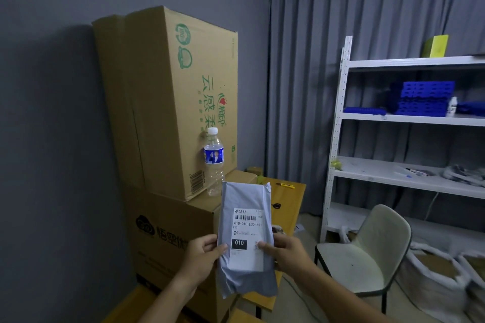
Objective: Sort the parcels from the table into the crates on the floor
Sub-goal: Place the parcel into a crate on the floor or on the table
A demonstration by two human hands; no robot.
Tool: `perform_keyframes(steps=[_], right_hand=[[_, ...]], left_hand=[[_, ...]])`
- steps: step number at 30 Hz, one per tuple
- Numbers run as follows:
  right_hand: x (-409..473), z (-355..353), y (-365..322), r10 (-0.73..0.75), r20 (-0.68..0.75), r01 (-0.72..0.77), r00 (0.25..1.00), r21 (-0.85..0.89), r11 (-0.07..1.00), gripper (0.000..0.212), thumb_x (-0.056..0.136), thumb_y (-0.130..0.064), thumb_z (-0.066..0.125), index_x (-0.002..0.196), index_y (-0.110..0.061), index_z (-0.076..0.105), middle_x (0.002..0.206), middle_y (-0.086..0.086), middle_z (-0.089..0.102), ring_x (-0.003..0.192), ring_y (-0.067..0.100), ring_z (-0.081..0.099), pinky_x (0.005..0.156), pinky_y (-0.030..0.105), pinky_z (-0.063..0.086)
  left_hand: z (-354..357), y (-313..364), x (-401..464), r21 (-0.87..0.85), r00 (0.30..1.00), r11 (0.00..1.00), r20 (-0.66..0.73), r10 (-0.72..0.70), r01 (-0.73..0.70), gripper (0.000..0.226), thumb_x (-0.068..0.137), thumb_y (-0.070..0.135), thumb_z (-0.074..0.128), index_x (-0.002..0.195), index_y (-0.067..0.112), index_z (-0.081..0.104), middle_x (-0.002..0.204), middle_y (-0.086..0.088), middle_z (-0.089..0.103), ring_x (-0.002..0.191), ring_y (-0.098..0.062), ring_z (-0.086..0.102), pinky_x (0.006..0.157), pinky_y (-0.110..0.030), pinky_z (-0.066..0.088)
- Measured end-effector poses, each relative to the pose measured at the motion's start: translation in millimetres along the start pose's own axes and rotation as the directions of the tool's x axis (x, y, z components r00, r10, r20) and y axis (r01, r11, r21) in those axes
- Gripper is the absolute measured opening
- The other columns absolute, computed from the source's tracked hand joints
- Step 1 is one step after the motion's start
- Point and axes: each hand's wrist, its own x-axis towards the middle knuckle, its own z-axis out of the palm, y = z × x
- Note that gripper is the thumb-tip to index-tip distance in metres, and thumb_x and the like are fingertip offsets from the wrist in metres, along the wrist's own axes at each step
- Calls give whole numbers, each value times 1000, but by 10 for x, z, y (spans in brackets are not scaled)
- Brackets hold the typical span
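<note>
Dim, bluish room light, wide-angle bending at edges, lower right blurred.

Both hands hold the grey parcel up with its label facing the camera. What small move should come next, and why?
Probably turn and lower the view toward the floor to find the matching crate. The parcel is gripped by the left hand and right hand, its label reading 010 is plainly legible, and no floor crates are in view, so locating the crate comes before any drop.
</note>
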Motion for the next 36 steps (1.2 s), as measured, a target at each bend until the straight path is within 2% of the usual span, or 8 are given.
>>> perform_keyframes(steps=[3, 8, 13, 16, 19, 26, 30, 36], right_hand=[[7, -157, 157, 24, -20, -24, 1000, 8, 1000, 13, 93, -15, 73, 105, -17, 77, 103, 2, 79, 95, 20, 76, 79, 38, 62], [-2, -555, 557, 109, -74, -109, 991, 1, 994, 16, 92, -16, 74, 107, -18, 78, 106, 2, 79, 102, 26, 74, 90, 51, 60], [-97, -1022, 1073, 222, -160, -217, 962, 46, 975, 17, 93, -5, 70, 110, -7, 74, 101, 5, 78, 88, 20, 75, 71, 33, 63], [-151, -1336, 1472, 290, -201, -287, 936, 43, 957, 18, 92, -5, 71, 109, -8, 74, 101, 6, 78, 86, 20, 74, 72, 34, 63], [-210, -1650, 1971, 373, -208, -376, 904, 26, 926, 18, 90, -11, 75, 108, -12, 75, 99, 2, 79, 91, 21, 76, 80, 39, 63], [-354, -2095, 3434, 567, -200, -570, 799, 49, 820, 23, 82, -19, 84, 103, -16, 76, 94, -2, 80, 85, 19, 77, 76, 40, 63], [-375, -2194, 4441, 657, -223, -662, 720, 62, 747, 25, 74, -21, 90, 93, -16, 77, 91, 2, 80, 80, 18, 78, 72, 36, 62], [-221, -2230, 5877, 739, -208, -740, 641, 88, 667, 22, 79, -25, 86, 96, -20, 73, 81, -8, 77, 77, 11, 75, 73, 33, 63]], left_hand=[[142, -160, 62, 1, 999, 999, 10, -35, 35, 26, 90, 4, 70, 116, 5, 70, 102, -2, 78, 93, -12, 74, 72, -21, 57], [574, -450, 119, 10, 991, 993, 60, -116, 115, 25, 91, 1, 68, 116, 1, 68, 106, -12, 76, 97, -26, 74, 85, -41, 60], [1174, -865, 122, 75, 969, 980, 156, -192, 182, 17, 94, 2, 65, 110, 7, 67, 103, -9, 76, 97, -27, 73, 82, -43, 61], [1562, -1211, 102, 127, 949, 965, 191, -250, 228, 14, 95, -2, 62, 104, 7, 65, 103, -11, 74, 95, -26, 72, 79, -33, 59], [1942, -1626, 21, 186, 928, 947, 219, -301, 263, 14, 95, -4, 60, 106, 2, 65, 96, -5, 73, 82, -6, 73, 70, -16, 56], [2628, -2988, -218, 306, 816, 833, 222, -533, 461, 14, 96, -2, 59, 101, 10, 64, 100, -6, 73, 80, -2, 68, 62, -14, 52], [2877, -3894, -342, 369, 760, 773, 218, -612, 517, 15, 95, -5, 58, 106, 2, 66, 98, -5, 72, 75, 5, 68, 64, -13, 54], [3028, -5305, -355, 406, 692, 718, 240, -680, 565, 11, 95, 8, 65, 90, 17, 69, 95, -5, 76, 90, -23, 73, 87, -52, 58]])
